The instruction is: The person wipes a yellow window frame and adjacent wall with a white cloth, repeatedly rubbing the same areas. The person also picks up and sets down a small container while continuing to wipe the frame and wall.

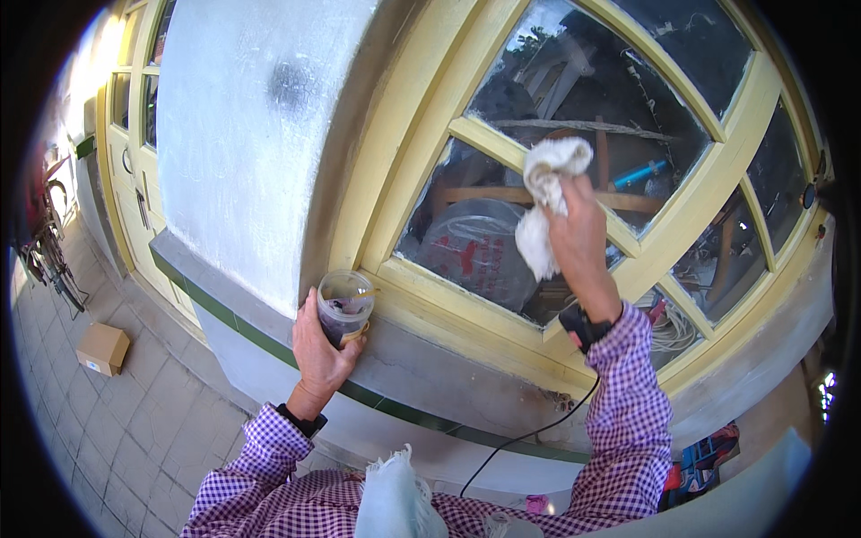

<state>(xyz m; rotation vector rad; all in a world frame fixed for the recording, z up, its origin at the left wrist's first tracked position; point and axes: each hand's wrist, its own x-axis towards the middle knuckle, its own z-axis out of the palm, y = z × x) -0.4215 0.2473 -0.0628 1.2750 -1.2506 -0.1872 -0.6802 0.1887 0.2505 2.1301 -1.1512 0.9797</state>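
My right hand (580, 242) grips a bunched white cloth (541, 235), held against or just in front of a muntin of the yellow wooden window frame (494, 141); whether it touches is hard to tell. Glass panes (471, 249) lie around it, with stored items visible behind. My left hand (323, 350) is wrapped around a clear open plastic jar (344, 304) at the lower left corner of the window, by the sill. The jar has dark contents and a yellowish strip at its rim; what they are cannot be told.
A grey ledge with a green tile band (255, 339) runs below the window. A black cable (518, 440) hangs from near my right wrist. At the left are a yellow door (128, 155), a bicycle (57, 269) and a cardboard box (103, 348) on the paving.
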